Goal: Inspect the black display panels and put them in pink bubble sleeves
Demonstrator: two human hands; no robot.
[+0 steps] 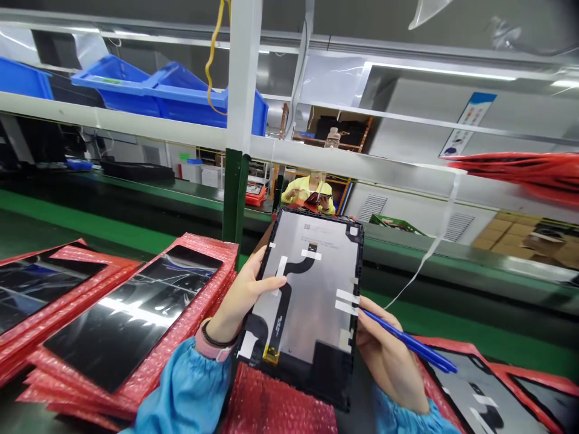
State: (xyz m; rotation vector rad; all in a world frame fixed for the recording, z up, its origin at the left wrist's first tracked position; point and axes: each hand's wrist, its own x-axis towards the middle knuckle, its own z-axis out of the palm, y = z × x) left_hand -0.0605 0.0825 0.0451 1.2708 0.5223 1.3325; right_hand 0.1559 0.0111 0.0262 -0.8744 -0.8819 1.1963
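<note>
A tablet screen panel (316, 289) is held up in front of me, tilted, its grey back facing me. Black flex cable and strips of white tape run across that back. My left hand (248, 292) grips its left edge, thumb on the front near the cable. At the right edge is my right hand (389, 349), its fingers closed around a blue pen (411, 342). Those fingertips touch or nearly touch the panel's edge by two white tape strips; its far side is hidden. Below the panel lies a red bubble-wrap bag (278, 404).
To the left, dark glossy screens (136, 313) rest on stacked red bubble bags (187, 328). More panels (474, 386) lie at the lower right. A white post (244, 72) and shelf rail stand ahead, with blue bins (167, 90) above. A person in yellow (298, 187) sits beyond.
</note>
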